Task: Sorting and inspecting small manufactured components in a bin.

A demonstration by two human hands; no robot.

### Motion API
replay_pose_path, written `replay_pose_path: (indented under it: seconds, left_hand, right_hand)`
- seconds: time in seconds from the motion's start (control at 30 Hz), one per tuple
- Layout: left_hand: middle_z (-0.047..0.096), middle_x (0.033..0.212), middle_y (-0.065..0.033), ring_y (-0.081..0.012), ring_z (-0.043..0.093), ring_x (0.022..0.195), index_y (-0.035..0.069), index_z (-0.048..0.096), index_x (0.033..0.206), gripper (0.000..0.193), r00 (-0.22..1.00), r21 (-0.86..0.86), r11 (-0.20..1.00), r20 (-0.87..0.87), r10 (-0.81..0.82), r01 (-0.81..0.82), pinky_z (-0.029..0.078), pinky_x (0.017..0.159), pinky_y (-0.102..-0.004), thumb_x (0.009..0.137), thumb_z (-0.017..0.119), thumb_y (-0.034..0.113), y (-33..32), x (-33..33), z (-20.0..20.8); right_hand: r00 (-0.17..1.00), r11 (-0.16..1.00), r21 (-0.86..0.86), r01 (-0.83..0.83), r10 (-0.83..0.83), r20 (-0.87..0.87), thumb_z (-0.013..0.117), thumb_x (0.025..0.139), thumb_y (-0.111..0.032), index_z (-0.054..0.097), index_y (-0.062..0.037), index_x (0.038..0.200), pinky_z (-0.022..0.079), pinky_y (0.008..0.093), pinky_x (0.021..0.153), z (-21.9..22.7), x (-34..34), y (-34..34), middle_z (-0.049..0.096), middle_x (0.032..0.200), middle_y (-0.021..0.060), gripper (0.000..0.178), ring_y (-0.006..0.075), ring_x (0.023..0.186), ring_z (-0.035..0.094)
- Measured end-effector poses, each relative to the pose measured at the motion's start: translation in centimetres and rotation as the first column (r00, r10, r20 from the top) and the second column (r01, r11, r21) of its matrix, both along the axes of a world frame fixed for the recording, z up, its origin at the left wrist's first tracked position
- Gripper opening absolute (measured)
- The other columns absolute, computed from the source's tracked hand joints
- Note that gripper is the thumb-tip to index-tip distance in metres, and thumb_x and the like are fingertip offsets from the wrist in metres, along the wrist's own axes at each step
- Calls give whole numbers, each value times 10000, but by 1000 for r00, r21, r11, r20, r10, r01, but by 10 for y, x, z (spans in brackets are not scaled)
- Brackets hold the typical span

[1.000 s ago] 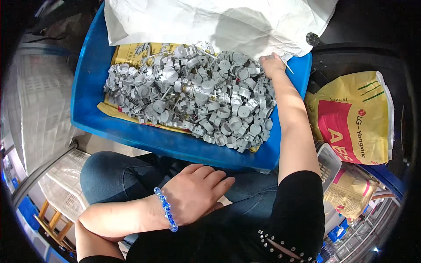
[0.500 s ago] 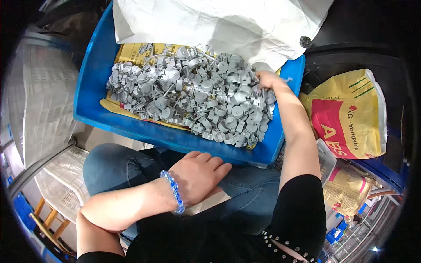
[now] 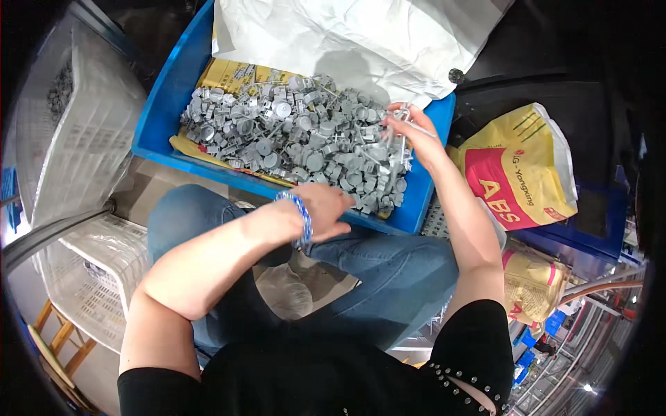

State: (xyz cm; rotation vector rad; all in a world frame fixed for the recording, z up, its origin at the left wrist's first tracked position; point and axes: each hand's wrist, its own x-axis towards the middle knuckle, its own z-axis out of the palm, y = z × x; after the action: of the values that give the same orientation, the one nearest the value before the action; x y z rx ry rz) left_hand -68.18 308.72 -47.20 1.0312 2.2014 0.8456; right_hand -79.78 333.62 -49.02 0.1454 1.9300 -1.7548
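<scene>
A blue bin [image 3: 166, 104] in front of me holds a heap of small grey plastic parts [image 3: 305, 132], many round and cap-like. At the heap's right end, my right hand [image 3: 422, 139] is closed on a thin, branched grey plastic sprue [image 3: 397, 159]. Some of its rods stick out past my fingers; whether parts hang on it is hard to make out. My left hand [image 3: 322, 209], with a blue bead bracelet at the wrist, is over the bin's near rim. Its fingers reach toward the heap's near edge, thumb apart, and nothing shows in it.
A crumpled white sheet [image 3: 340, 41] covers the bin's far side. Yellow sacking [image 3: 243, 78] lies under the parts. To the right stands a yellow and red sack [image 3: 517, 173], with another sack [image 3: 534, 281] below it. White perforated crates [image 3: 104, 118] are at the left.
My right hand has lifted out of the heap's right end with the sprue. My left hand has moved forward from my lap to the bin's near rim. The whole view has shifted.
</scene>
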Motion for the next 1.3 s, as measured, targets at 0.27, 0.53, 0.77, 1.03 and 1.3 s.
replay_pose_path:
  seconds: [0.27,0.53,0.77,1.03,1.3]
  left_hand:
    - [640,992,-155,-325,601,916,68,565,1126,404,981,73,979,35,188,-191,472,795,-383,810,600,318,-5,-20,-15]
    - [636,1020,-157,-313,603,939,71,559,1154,485,985,-85,982,24,171,-169,469,816,-366,803,584,406,-3,-26,-25]
    - [623,1038,-182,-327,583,989,80,570,1152,504,993,-110,987,3,120,-119,449,866,-382,794,547,434,2,-18,-23]
    - [632,1007,-178,-344,588,970,62,607,1090,484,999,-177,984,-48,-21,12,460,846,-402,762,570,417,23,5,-26]
    - [631,990,-167,-357,591,936,91,593,1096,464,946,-185,927,81,-315,325,476,797,-432,770,612,420,44,42,-16]
  right_hand:
    - [931,924,-119,365,-359,69,555,897,-235,506,-83,1090,515,319,691,23,40,-5,624,1017,159,251,250,835,638]
    - [882,896,29,443,-429,-195,561,892,-300,503,-63,1153,525,286,678,102,83,36,615,1075,159,357,215,864,629]
    - [766,578,502,643,-485,-422,599,867,-217,554,-62,1000,456,228,492,183,248,192,617,760,17,210,118,605,598]
    - [918,-194,936,-293,218,332,700,731,-233,555,-31,1096,499,387,676,158,357,237,639,924,149,442,301,814,624]
    - [781,428,900,-83,589,-208,613,828,-241,600,-58,1067,490,342,773,43,100,52,648,976,132,301,258,909,633]
